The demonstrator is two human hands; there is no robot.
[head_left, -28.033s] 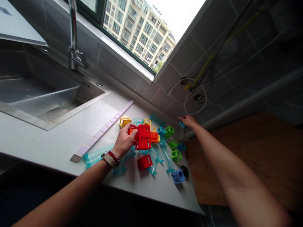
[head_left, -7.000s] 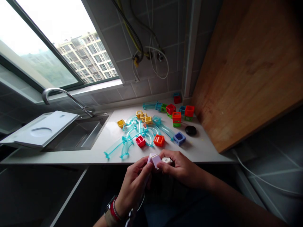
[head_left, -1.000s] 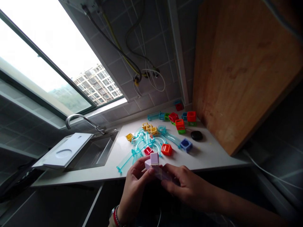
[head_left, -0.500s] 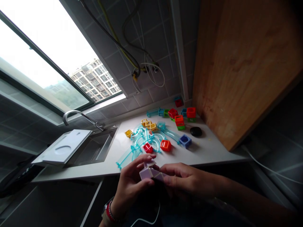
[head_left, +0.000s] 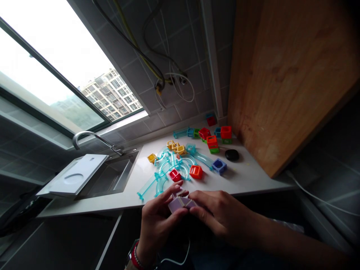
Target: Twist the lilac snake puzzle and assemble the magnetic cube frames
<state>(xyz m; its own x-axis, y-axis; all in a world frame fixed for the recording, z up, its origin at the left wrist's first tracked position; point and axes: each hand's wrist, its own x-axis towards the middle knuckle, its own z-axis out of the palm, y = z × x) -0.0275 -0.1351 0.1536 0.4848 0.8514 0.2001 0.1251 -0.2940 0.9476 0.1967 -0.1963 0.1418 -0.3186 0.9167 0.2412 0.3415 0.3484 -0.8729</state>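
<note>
The lower left corner is dark, and what lies under the white countertop (head_left: pixel 132 198) there cannot be made out. A flat white lid (head_left: pixel 74 180) covers part of the steel sink (head_left: pixel 118 176) and hides the left of the basin. The left wrist is cut off by the bottom edge, with only a red bracelet (head_left: pixel 135 257) showing. A thin white cable (head_left: pixel 176 260) loops below the hands, and both its ends are out of sight. The small pale-purple plastic block (head_left: pixel 180 203) is largely covered by fingers, so its full shape is hard to tell. The right forearm fades into shadow toward the lower right.

The left hand (head_left: pixel 156 221) is partly closed, with thumb and fingers pinching the block's left side. The block is held in the air in front of the countertop's front edge, on the near side of the red plastic cube (head_left: pixel 174 174) and the clear teal curved track pieces (head_left: pixel 168 167). The right hand (head_left: pixel 218 213) curls narrowly, its fingertips pressed on the block's right end.
</note>
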